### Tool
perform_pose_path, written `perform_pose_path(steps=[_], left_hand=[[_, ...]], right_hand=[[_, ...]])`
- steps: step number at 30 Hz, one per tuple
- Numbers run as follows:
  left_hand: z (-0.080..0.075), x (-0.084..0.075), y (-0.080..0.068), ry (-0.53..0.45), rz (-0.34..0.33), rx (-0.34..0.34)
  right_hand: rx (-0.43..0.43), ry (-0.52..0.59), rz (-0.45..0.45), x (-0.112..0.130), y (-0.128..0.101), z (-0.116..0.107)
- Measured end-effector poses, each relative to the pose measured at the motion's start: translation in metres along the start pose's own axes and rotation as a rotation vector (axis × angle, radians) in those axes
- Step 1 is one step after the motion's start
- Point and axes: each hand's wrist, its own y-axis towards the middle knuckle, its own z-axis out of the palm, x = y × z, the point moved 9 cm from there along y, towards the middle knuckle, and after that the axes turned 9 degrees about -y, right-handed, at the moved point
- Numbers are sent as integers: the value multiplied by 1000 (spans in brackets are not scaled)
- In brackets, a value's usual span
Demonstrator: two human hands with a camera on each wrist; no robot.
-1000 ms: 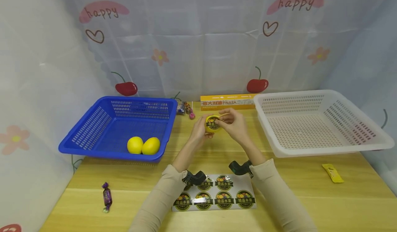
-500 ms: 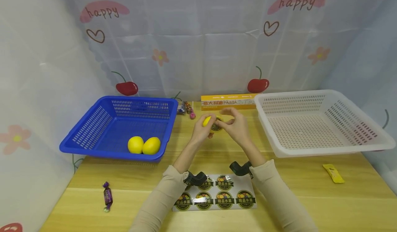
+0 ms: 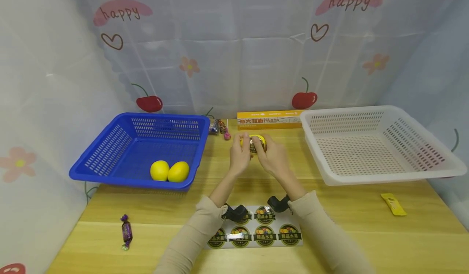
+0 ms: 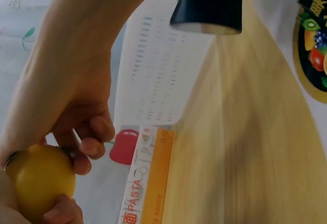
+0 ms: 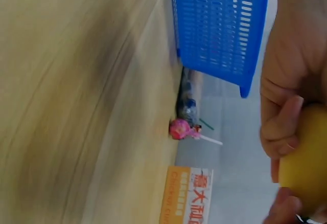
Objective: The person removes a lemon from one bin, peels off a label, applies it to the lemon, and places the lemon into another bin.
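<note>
A yellow lemon (image 3: 262,139) with a round dark fruit-label sticker (image 3: 252,146) on its near face is held between both hands above the table. My left hand (image 3: 239,155) grips its left side, and my right hand (image 3: 275,156) holds the right side with the thumb laid over the label. The left wrist view shows the lemon (image 4: 41,183) with fingers curled about it; part of it lies behind them. In the right wrist view the lemon (image 5: 305,157) is cut off by the frame edge. A sheet of similar stickers (image 3: 265,234) lies below the forearms.
Two lemons (image 3: 178,172) sit in a blue basket (image 3: 139,182) at left. A white basket (image 3: 399,179) stands at right. Behind are a pasta box (image 3: 269,120) and a pink lollipop (image 3: 227,136). A purple-wrapped candy (image 3: 126,232) and a yellow packet (image 3: 393,204) lie nearer.
The right hand has come in from pinching at the label to hold the lemon's right side, its thumb on the sticker. The left thumb has moved off the label toward the left.
</note>
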Motion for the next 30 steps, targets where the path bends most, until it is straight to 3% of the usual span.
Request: perform_pose_path(steps=[2,5,10,14,16,19,24,27,30], left_hand=[[1,0,0,51,85,-21],[2,-6,-4,80,154,-44],[0,-13,-7,93,190,-68],[0,-17,-7,95,179,-51],[-1,-18,-7,109,175,-40],[-1,-20,-6,140,163,-7],[-2,-29,-7,79,84,89],[-6,-43,-8,34,59,158],[-19,-59,-7,126,53,235]], right_hand=[[-17,10,36,-1,-1,2],[-41,57,62,-2,0,3],[-135,153,38,0,-1,-1],[-172,230,48,-3,-3,-4],[-130,267,84,-5,-4,-3],[21,379,157,-6,-4,2],[255,673,246,1,0,5],[335,799,295,1,4,0],[350,842,350,-11,8,-14]])
